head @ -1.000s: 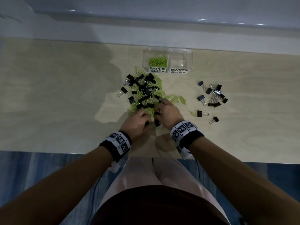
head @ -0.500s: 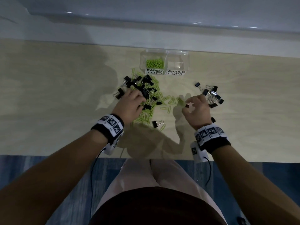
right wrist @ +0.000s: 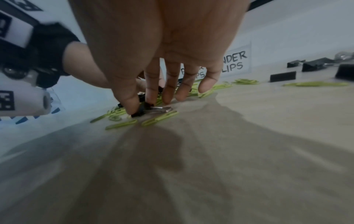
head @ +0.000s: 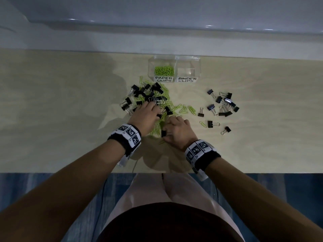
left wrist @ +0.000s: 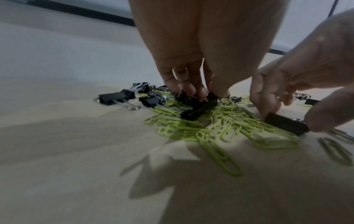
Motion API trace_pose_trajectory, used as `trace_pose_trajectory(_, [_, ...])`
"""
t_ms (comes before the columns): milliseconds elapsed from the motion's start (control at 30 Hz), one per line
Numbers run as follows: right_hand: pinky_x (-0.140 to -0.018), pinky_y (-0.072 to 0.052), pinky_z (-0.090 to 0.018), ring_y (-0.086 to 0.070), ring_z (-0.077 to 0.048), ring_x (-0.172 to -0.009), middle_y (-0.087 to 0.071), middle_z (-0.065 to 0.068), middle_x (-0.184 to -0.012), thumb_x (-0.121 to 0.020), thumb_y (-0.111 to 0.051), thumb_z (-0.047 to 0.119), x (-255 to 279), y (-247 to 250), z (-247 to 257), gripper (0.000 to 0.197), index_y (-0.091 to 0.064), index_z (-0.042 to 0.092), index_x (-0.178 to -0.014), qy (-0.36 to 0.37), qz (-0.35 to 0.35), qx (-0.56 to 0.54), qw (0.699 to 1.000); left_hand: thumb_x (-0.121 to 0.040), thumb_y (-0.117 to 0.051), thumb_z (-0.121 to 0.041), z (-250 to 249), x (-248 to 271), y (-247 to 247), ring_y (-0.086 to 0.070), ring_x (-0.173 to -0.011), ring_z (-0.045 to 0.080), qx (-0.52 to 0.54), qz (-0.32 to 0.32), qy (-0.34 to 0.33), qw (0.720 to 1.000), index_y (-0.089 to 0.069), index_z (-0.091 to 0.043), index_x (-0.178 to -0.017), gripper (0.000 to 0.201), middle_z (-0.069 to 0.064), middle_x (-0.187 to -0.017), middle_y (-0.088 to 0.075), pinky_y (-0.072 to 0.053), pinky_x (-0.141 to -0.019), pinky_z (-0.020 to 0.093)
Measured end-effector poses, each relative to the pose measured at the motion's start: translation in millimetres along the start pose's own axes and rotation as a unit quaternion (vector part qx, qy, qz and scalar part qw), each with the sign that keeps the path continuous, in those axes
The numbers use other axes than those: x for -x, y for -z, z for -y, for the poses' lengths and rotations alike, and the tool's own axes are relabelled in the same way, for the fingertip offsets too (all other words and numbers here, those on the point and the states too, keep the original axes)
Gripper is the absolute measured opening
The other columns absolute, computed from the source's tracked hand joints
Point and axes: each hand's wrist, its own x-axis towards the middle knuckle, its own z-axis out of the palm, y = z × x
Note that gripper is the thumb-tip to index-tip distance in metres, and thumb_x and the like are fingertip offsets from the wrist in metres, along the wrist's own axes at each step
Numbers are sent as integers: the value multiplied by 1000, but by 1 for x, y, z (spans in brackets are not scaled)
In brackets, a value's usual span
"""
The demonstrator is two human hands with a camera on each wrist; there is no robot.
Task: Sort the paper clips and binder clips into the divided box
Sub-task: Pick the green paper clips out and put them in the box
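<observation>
Since half a second back my right hand (head: 178, 132) has swung in from the side cluster of binder clips (head: 222, 104) to the near edge of the mixed pile (head: 153, 102), and my left hand (head: 145, 116) barely shifted. From the head view, the right thumb and forefinger are clamped on a black binder clip (head: 163, 133) sitting just left of that hand, with green paper clips (head: 155, 130) fanned out beyond it. The divided box (head: 197, 67) lies straight ahead of the grip, well apart, across the whole pile, and the right hand is the nearer one to its empty BINDER CLIPS side. Left wrist view: my left fingertips (left wrist: 189, 89) are curled down onto black clips in the heap, pinching one I think, though it's too cluttered to swear by. The held clip (left wrist: 285, 123) shows over to the right there, its long axis lying roughly flat along the table. Right wrist view: thumb and forefinger closed on the black clip body (right wrist: 140, 111), its silver wire handles trailing right on the wood. It's matte black, wedge-shaped and small. My guess is it needs a clean lift so no green ones tag along.
</observation>
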Motion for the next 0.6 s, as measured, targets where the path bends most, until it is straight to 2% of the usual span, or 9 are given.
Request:
trace_pose_trajectory(100, [-82,-35,-41,-48,-29,-98,-54,-5,-106,-73,-63,36,1,0,-5,29,-64,16,-94,14,-7,-8,1000,-93,-51,-21,8,10,2,-42,-105,21,48,-38,19,998,-52,-10,-105,16,6,-111,-50,-40,-93,35])
trace_pose_trajectory(200, [-83,-38,-39,-50,-21,-91,-53,-2,-101,-72,-48,42,7,10,-17,33,-60,15,-88,-30,-83,-63,994,-93,-50,-21,23,22,8,-41,-99,17,90,-110,69,987,-51,-9,-101,14,7,-106,-50,-36,-87,29])
trace_pose_trajectory(333, [-83,-44,-41,-52,-20,-87,-55,-2,-96,-74,-51,42,16,32,-56,32,-61,14,-86,-126,-208,-86,966,-92,-52,-18,44,31,11,-45,-96,27,75,-155,139,975,-51,-5,-102,16,16,-105,-51,-45,-83,39])
trace_pose_trajectory(400, [-85,-42,-44,-53,-25,-92,-55,-5,-98,-74,-57,38,18,40,-76,30,-63,13,-90,-175,-230,-62,955,-89,-56,-17,43,31,12,-46,-97,29,65,-170,133,974,-52,-5,-104,20,17,-106,-51,-47,-83,42])
trace_pose_trajectory(467, [-86,-40,-46,-52,-29,-96,-55,-8,-100,-74,-64,34,17,43,-84,31,-63,12,-96,-192,-222,-26,956,-88,-58,-22,34,28,11,-47,-102,28,61,-149,90,983,-53,-7,-107,25,15,-111,-52,-44,-88,38])
trace_pose_trajectory(533, [-85,-37,-45,-52,-29,-95,-56,-7,-100,-74,-66,31,9,42,-78,30,-64,12,-96,-159,-209,-5,965,-88,-59,-26,22,24,7,-46,-107,25,60,-89,39,993,-56,-9,-110,28,11,-114,-52,-44,-91,37])
trace_pose_trajectory(600, [-84,-37,-43,-51,-25,-91,-59,-2,-97,-74,-62,32,-2,41,-62,25,-65,16,-93,-109,-192,5,975,-86,-61,-27,13,20,2,-45,-107,26,60,-30,9,998,-58,-9,-114,33,10,-114,-51,-48,-87,40])
